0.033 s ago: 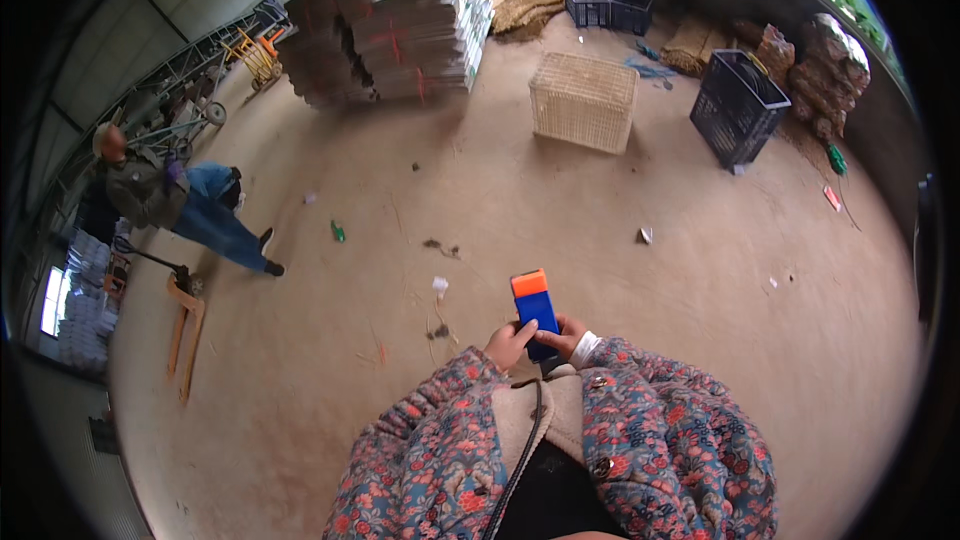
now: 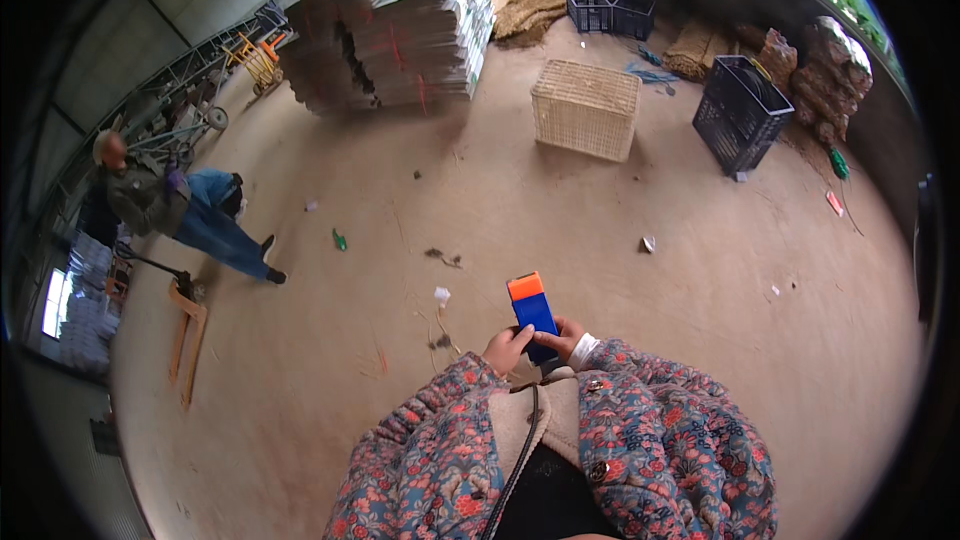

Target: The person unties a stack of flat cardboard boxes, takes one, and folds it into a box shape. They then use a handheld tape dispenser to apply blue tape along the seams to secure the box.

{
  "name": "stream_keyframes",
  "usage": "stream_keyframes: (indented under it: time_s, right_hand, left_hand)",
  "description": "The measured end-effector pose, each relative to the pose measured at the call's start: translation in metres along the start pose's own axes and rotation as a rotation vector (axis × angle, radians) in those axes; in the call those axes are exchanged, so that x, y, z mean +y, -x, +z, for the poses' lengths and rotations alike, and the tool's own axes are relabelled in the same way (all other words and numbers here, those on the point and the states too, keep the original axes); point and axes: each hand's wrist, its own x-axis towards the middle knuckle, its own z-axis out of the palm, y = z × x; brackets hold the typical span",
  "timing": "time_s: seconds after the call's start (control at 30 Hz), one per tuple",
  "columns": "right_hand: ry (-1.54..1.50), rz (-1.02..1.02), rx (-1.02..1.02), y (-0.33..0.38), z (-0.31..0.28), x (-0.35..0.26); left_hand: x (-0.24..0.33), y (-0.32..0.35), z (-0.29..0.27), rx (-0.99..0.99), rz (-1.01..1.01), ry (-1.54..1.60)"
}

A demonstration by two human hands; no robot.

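A blue handheld device with an orange top (image 2: 531,312) is clasped at its lower end by both the left hand (image 2: 506,349) and the right hand (image 2: 563,338), above the dirt floor (image 2: 560,210). Well beyond the device stands a wicker basket (image 2: 586,108); far to its left, another person (image 2: 170,205) walks.

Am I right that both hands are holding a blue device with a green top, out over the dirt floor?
Not quite: the top is orange, not green. The head view shows the left hand and right hand holding the blue device over the dirt floor.
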Motion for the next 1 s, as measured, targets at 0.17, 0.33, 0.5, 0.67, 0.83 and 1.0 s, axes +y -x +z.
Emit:
stream_keyframes:
  time_s: [0.17, 0.33, 0.5, 0.67, 0.83, 1.0]
  right_hand:
    - [-0.038, 0.008, -0.122, -0.112, -0.034, -0.095]
    - [0.085, 0.126, -0.13, -0.203, -0.055, -0.121]
    - [0.141, 0.212, -0.11, -0.318, -0.094, -0.122]
    - [0.152, 0.144, 0.11, -0.433, -0.127, -0.167]
    - [0.019, -0.037, 0.217, -0.527, -0.15, -0.226]
    - [-0.026, -0.018, 0.263, -0.625, -0.187, -0.255]
  left_hand:
    - [0.071, -0.067, -0.068, 0.041, -0.021, -0.034]
    - [0.097, -0.111, -0.14, 0.308, -0.067, 0.301]
    - [0.108, -0.181, -0.234, 0.481, -0.161, 0.389]
    - [0.163, -0.287, -0.318, 0.54, -0.034, 0.466]
    - [0.244, -0.385, -0.36, 0.404, -0.019, 0.227]
    - [0.305, -0.469, -0.404, 0.156, 0.064, 0.172]
